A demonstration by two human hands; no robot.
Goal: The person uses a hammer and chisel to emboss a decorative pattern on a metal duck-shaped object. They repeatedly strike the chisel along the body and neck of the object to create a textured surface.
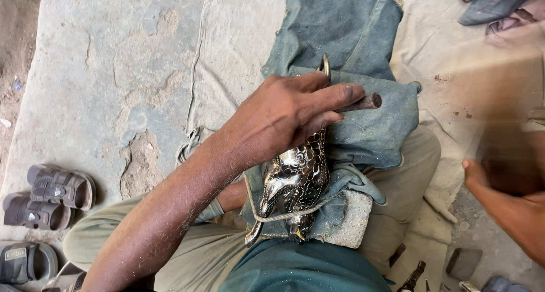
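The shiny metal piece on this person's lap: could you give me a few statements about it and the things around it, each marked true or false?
1. The left hand grips a dark rod over the metal piece. True.
2. The metal piece lies on bare stone. False: it rests on blue-grey cloth over the lap.
3. A cord crosses the metal piece. True.
4. The right hand presses on the metal piece. False: it is blurred, off to the side.
5. Sandals lie on the ground. True.

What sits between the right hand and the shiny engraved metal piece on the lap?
Nothing visible does. The right hand, blurred at the frame's right edge, has bare cloth between it and the shiny engraved metal piece; the left hand rests on the piece's top, gripping a dark rod.
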